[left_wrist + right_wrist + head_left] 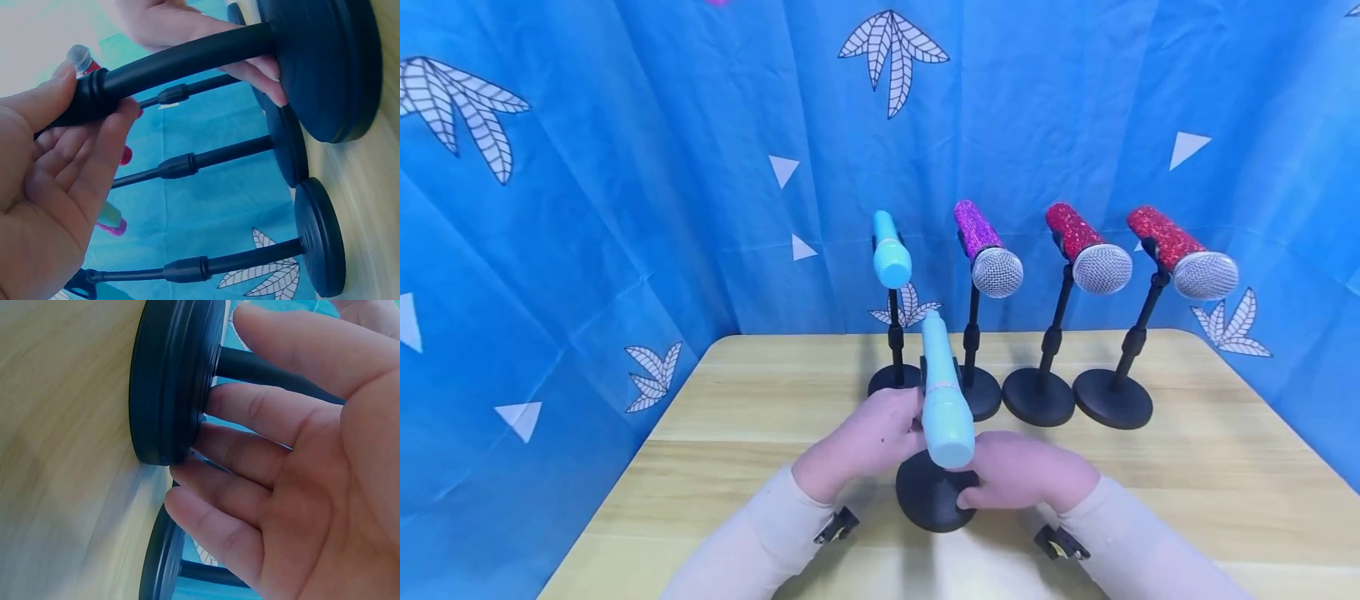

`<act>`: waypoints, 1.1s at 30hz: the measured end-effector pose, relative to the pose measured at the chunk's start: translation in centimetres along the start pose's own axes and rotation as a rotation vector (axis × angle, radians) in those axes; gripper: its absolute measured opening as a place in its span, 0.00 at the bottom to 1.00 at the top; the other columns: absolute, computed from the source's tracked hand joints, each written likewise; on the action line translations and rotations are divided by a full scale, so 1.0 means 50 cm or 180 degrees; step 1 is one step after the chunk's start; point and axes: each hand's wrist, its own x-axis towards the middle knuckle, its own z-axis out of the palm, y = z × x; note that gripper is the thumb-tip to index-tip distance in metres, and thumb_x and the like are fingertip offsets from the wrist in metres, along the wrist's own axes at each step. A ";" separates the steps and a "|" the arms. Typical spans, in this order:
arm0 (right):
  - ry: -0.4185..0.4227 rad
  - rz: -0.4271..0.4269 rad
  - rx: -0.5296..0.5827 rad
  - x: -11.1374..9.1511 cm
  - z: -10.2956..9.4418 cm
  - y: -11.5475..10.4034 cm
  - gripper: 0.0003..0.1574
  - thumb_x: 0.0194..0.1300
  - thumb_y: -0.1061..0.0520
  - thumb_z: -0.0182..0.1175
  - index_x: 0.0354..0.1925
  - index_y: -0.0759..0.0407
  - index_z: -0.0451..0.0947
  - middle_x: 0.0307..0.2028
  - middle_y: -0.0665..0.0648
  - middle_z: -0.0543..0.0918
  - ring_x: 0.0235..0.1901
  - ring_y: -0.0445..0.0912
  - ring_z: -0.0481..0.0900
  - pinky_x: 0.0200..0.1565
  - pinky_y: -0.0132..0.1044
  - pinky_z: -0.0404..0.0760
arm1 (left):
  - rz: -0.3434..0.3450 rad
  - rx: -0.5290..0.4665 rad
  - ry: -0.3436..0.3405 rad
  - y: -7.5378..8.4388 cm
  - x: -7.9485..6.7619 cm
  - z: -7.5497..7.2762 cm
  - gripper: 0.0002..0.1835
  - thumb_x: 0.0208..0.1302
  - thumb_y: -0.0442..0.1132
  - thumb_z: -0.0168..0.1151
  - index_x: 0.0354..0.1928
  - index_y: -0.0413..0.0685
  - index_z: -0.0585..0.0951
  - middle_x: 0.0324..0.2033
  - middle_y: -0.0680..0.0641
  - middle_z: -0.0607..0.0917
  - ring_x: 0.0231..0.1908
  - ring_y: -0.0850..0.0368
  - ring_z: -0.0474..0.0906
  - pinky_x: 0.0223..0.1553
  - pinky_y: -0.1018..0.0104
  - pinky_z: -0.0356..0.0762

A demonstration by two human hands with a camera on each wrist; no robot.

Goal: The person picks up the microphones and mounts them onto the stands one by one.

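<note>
In the head view a light-blue microphone (947,417) sits tilted in the clip of a black microphone stand (934,500), at the middle of the wooden table. My left hand (880,437) grips this stand by the thick collar on its pole, thumb on one side and fingers on the other, as the left wrist view shows with the collar (90,94). Beside the round base (172,381) is my right hand (1026,471); its extended fingers (231,447) touch the base and do not wrap around it. Whether the base rests fully on the table, I cannot tell.
Behind stand several more microphones on black stands: a light-blue one (891,254), a purple one (988,254) and two red ones, one (1090,250) left of the other (1183,254). A blue patterned cloth (700,167) hangs behind and beside the table (737,467).
</note>
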 end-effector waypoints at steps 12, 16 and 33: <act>0.0006 -0.0098 -0.0080 0.004 0.007 0.001 0.12 0.48 0.51 0.68 0.26 0.48 0.73 0.16 0.41 0.64 0.15 0.37 0.60 0.22 0.32 0.66 | -0.0157 -0.0828 -0.0254 -0.010 -0.011 -0.010 0.09 0.63 0.40 0.58 0.45 0.59 0.75 0.41 0.61 0.81 0.40 0.68 0.77 0.42 0.67 0.76; 0.0031 -0.0082 -0.0140 0.001 0.007 -0.001 0.12 0.46 0.53 0.69 0.27 0.49 0.73 0.16 0.41 0.66 0.16 0.37 0.62 0.23 0.32 0.67 | -0.0282 -0.0671 -0.0130 -0.001 -0.008 -0.006 0.07 0.61 0.39 0.62 0.40 0.58 0.77 0.34 0.61 0.81 0.34 0.67 0.77 0.37 0.68 0.76; 0.0037 0.0056 -0.0101 0.005 0.000 0.001 0.12 0.47 0.52 0.69 0.29 0.50 0.75 0.16 0.42 0.68 0.15 0.38 0.63 0.22 0.33 0.68 | -0.0371 -0.0561 -0.0067 0.018 -0.011 -0.015 0.11 0.65 0.39 0.58 0.48 0.57 0.74 0.40 0.60 0.81 0.37 0.67 0.76 0.41 0.66 0.76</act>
